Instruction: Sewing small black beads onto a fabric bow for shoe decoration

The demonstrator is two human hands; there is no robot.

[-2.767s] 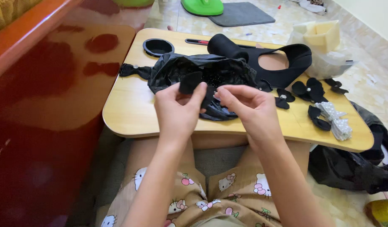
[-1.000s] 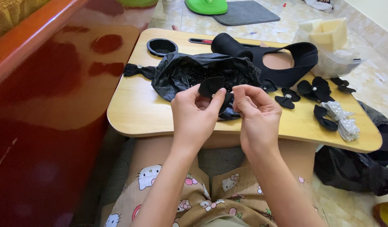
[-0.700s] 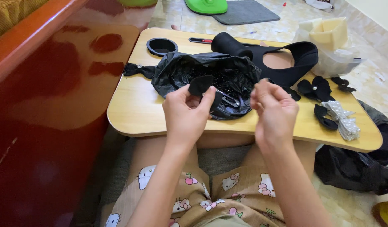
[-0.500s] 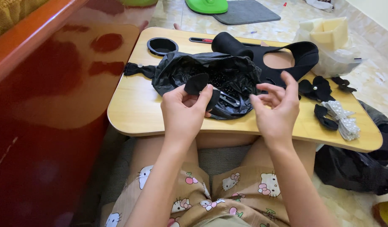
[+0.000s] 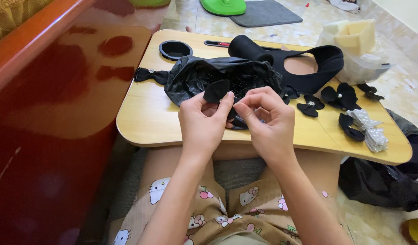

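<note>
Nearest the camera, the left hand point(image 5: 204, 120) pinches a small black fabric petal point(image 5: 216, 90) between thumb and forefinger, holding it upright over the near edge of the desk point(image 5: 145, 122). The right hand point(image 5: 268, 120) meets it just beside, fingers pressed together at the petal's base; what they pinch cannot be told. Behind them lies an open black plastic bag point(image 5: 191, 77) with small dark beads inside. To the right, several finished black fabric flowers point(image 5: 338, 95) and a white beaded bow point(image 5: 370, 129) lie apart. Judged from this, some pieces are complete; this one is at an early stage. Farther back, a black round lid point(image 5: 175, 49).
</note>
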